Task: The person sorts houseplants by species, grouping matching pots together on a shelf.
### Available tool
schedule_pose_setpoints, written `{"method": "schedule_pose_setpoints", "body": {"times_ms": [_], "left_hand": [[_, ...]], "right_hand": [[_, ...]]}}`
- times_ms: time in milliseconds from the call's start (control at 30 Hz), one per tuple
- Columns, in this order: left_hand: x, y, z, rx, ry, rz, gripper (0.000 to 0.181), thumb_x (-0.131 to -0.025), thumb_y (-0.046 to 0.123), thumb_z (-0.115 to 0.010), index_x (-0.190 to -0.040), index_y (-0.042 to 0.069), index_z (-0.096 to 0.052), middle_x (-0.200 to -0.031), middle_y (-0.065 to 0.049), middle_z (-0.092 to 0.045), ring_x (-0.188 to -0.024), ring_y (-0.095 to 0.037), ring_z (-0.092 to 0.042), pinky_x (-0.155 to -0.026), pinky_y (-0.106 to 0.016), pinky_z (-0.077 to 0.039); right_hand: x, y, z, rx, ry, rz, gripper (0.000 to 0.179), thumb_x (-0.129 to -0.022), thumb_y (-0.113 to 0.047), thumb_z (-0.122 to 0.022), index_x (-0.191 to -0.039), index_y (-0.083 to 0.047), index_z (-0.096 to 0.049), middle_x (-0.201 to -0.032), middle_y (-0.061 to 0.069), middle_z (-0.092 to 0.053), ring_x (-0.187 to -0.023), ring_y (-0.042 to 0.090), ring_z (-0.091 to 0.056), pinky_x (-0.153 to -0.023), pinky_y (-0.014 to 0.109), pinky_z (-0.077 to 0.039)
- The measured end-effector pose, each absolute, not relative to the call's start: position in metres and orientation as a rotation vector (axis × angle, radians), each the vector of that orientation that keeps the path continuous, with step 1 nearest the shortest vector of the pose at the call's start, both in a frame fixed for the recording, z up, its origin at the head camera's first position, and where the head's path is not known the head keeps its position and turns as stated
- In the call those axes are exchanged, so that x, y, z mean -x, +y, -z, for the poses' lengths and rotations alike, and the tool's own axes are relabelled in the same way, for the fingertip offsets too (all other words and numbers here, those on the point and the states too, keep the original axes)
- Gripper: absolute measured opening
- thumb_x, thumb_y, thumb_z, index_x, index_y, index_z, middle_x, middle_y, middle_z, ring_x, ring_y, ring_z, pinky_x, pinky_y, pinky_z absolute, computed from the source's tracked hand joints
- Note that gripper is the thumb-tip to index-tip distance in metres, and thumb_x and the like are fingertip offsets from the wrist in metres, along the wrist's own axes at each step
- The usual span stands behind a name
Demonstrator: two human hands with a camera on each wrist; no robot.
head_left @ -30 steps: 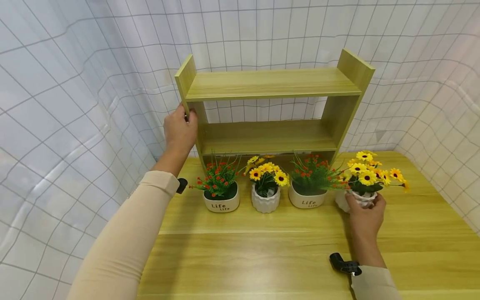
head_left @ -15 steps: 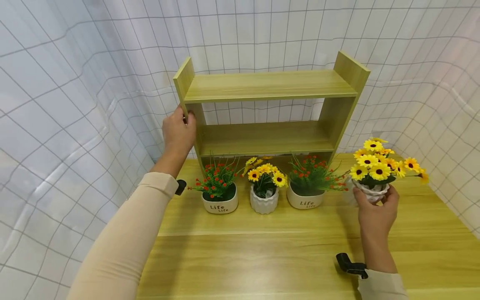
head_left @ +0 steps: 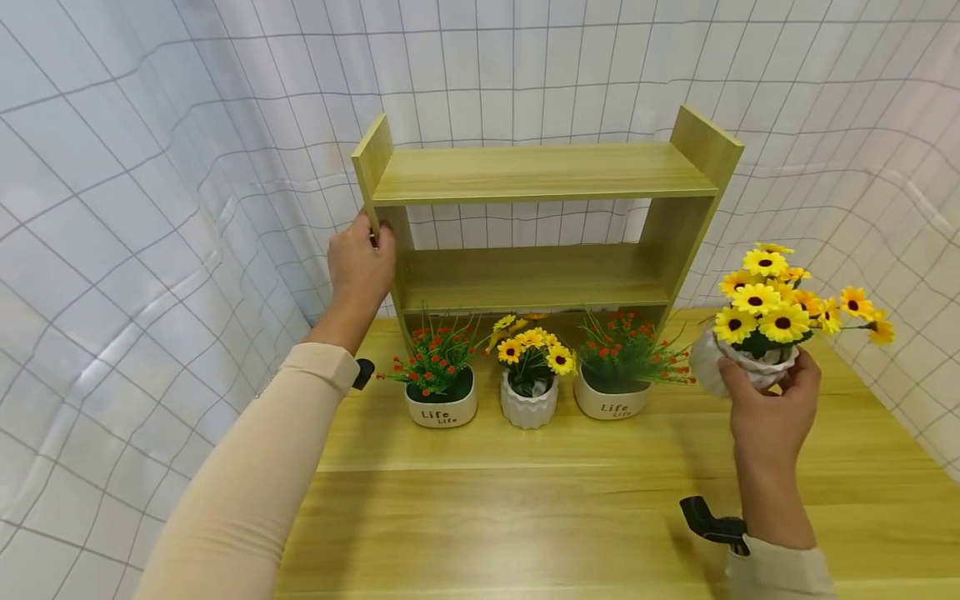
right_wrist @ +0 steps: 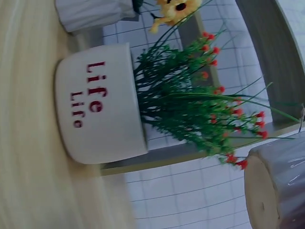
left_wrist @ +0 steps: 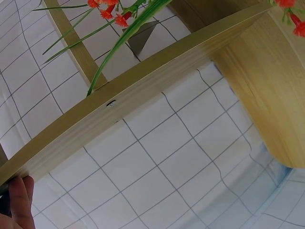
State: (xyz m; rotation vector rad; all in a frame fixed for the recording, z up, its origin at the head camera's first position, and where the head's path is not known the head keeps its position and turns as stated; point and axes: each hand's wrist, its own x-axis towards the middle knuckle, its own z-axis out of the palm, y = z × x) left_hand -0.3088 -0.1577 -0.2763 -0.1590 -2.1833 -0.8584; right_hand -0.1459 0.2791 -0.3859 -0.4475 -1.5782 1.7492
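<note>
My left hand (head_left: 360, 262) grips the left side panel of a wooden shelf (head_left: 540, 171); in the left wrist view its fingers (left_wrist: 21, 198) lie at the panel's edge. My right hand (head_left: 776, 421) holds a white ribbed flowerpot (head_left: 708, 367) with yellow daisy-like flowers (head_left: 765, 312), tilted and raised off the table. Its bare underside (right_wrist: 262, 195) shows in the right wrist view. Left of it, a white planter (head_left: 611, 404) with red-flowered greenery stands on the table, lettered "Life".
Another ribbed pot (head_left: 528, 408) with yellow flowers and a second "Life" planter (head_left: 442, 412) with red flowers stand in a row before the shelf. All rest on the wooden table (head_left: 495, 517). White gridded curtains (head_left: 112, 208) hang behind and at both sides.
My right hand has lifted the yellow-flowered pot from beside the right planter, moving it up and to the right. My left hand keeps its grip on the shelf panel.
</note>
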Motion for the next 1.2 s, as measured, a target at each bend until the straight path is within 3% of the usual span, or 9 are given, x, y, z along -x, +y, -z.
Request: {"method": "schedule_pose_setpoints", "body": {"times_ms": [333, 1200], "left_hand": [[0.307, -0.157, 0.276, 0.159, -2.185, 0.862, 0.022, -0.097, 0.015, -0.052, -0.088, -0.004, -0.06, -0.086, -0.023, -0.071, -0.077, -0.04, -0.066, -0.066, -0.05, -0.05], [0.302, -0.158, 0.276, 0.142, -2.22, 0.854, 0.024, -0.099, 0.018, -0.05, -0.093, -0.002, -0.062, -0.087, -0.023, -0.071, -0.078, -0.038, -0.067, -0.066, -0.049, -0.051]], "right_hand": [[0.15, 0.275, 0.358, 0.314, -1.501, -1.795, 0.08, -0.073, 0.005, -0.083, -0.142, -0.015, -0.047, -0.129, 0.007, -0.048, -0.108, 0.019, -0.052, -0.077, 0.016, -0.049], [0.153, 0.25, 0.293, 0.031, -1.491, -1.785, 0.075, -0.071, 0.003, -0.085, -0.137, -0.012, -0.052, -0.13, 0.013, -0.053, -0.105, 0.023, -0.056, -0.079, 0.022, -0.049]]}}
